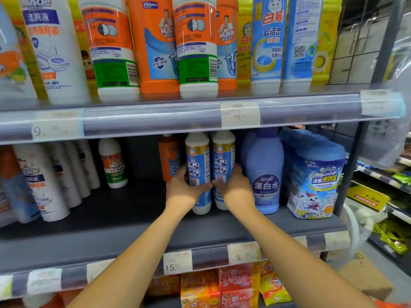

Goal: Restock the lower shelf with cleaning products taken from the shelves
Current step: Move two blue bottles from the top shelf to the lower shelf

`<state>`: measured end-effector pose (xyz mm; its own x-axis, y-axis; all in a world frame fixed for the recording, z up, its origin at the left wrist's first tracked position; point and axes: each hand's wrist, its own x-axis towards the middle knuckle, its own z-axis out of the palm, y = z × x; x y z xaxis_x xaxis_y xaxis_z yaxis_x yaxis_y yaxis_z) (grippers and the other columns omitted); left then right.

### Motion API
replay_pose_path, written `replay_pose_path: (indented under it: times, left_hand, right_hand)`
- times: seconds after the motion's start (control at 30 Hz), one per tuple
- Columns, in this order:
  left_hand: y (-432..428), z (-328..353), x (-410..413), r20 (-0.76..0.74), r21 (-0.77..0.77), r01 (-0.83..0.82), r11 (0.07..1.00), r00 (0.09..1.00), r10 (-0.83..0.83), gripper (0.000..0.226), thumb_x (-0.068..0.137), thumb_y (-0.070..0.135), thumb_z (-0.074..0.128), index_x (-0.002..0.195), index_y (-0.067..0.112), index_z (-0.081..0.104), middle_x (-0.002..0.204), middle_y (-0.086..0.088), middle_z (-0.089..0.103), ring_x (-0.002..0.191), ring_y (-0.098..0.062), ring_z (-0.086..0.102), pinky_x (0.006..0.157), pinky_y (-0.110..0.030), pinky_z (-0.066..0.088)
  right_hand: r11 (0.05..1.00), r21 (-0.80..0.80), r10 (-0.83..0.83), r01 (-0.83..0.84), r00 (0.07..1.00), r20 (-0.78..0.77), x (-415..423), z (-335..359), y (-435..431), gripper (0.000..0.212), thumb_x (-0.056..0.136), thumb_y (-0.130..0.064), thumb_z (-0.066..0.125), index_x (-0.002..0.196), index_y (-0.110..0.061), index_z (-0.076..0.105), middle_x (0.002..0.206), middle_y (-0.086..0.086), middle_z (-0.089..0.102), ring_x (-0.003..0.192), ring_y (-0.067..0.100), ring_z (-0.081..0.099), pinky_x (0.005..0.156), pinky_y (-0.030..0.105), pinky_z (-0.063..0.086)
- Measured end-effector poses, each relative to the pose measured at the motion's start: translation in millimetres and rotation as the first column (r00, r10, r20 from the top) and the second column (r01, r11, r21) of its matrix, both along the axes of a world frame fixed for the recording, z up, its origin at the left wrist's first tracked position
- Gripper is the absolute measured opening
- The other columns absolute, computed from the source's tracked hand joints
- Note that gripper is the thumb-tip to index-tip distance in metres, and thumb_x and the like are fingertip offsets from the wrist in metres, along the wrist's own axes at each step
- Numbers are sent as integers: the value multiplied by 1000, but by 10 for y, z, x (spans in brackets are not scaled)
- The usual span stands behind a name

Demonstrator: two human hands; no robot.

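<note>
Placing step: the left hand (184, 187) and right hand (236, 185) each clasp a white plastic blue-labelled bottle (198, 165), standing mid lower grey shelf (138, 218). Next, probably release and fetch more.

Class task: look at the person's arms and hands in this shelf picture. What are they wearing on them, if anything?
Nothing shows on them. The left hand and right hand are bare, with no gloves, rings or watch visible. Both forearms are uncovered down to the frame's edge, so no sleeves appear.

Grey shelf (133, 232) bearing upright bottles (198, 172)
</note>
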<state>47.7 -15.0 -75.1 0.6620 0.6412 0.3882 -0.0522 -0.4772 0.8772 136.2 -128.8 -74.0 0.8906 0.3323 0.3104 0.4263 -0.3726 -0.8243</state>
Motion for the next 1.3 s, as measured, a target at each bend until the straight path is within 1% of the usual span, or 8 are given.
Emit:
replay_pose_path:
  times: [0.13, 0.23, 0.4, 0.57, 0.73, 0.83, 1.07, 1.3]
  left_hand:
    - [27, -26, -6, -75, 1, 2, 1000, 997, -2, 75, 65, 18, 90, 131, 20, 54, 125, 0, 66, 103, -13, 64, 85, -29, 54]
    - [63, -113, -12, -201, -15, 13, 1000, 979, -16, 74, 63, 14, 90, 126, 22, 53, 126, -2, 66, 108, -19, 65, 92, -38, 55]
    - [58, -216, 41, -218, -32, -20, 999, 976, 13, 70, 66, 13, 88, 127, 19, 55, 127, -3, 66, 111, -21, 64, 91, -34, 53]
    - [17, -266, 103, -212, -55, -26, 998, 977, 14, 69, 69, 12, 87, 129, 18, 53, 128, -4, 65, 112, -22, 64, 91, -33, 52]
    - [-4, -275, 135, -223, -36, -31, 999, 974, 22, 62, 72, 13, 84, 125, 20, 52, 128, -4, 65, 113, -22, 64, 87, -30, 50]
    - [-105, -301, 163, -213, -80, -30, 996, 977, 12, 72, 65, 21, 88, 122, 24, 46, 124, 0, 65, 110, -19, 64, 82, -29, 52]
    - [-361, -329, 357, -156, -128, -123, 984, 983, 102, 112, 53, 22, 95, 140, 12, 24, 137, -9, 51, 125, -27, 53, 99, -39, 48]
    - [-399, -260, 308, -226, -150, -113, 982, 971, 77, 108, 57, 22, 93, 138, 12, 24, 140, -12, 47, 127, -29, 51, 103, -45, 47]
  right_hand:
    - [998, -18, 61, -60, 996, 68, -179, 13, -163, 48, 88, -13, 67, 127, 0, 43, 123, 18, 62, 109, 32, 61, 78, 24, 46]
    - [966, -243, 119, -85, 985, 128, -344, -63, -419, 37, 90, -21, 62, 119, -2, 49, 112, 18, 65, 98, 34, 63, 77, 36, 53]
    - [736, -675, 309, -40, 908, 284, -570, -281, -825, 44, 95, -52, 38, 109, -14, 54, 108, 7, 58, 99, 27, 57, 74, 37, 43]
    - [716, -698, 396, -9, 828, 396, -528, -520, -1046, 60, 91, -63, 21, 112, -19, 56, 111, 1, 56, 103, 22, 50, 86, 34, 39]
    - [762, -647, 406, 26, 758, 510, -501, -680, -1091, 58, 90, -65, 31, 112, -20, 58, 111, 0, 59, 104, 22, 55, 93, 35, 43]
    - [780, -624, 381, 50, 753, 537, -509, -690, -1097, 57, 90, -64, 34, 115, -20, 60, 114, 0, 62, 106, 21, 58, 92, 35, 46]
    - [777, -630, 391, 24, 765, 512, -501, -694, -1090, 60, 91, -64, 30, 121, -19, 57, 121, 1, 60, 111, 21, 56, 94, 36, 44]
    - [763, -646, 398, 16, 776, 490, -479, -709, -1086, 65, 91, -64, 23, 125, -18, 54, 127, 3, 57, 119, 23, 51, 99, 37, 40]
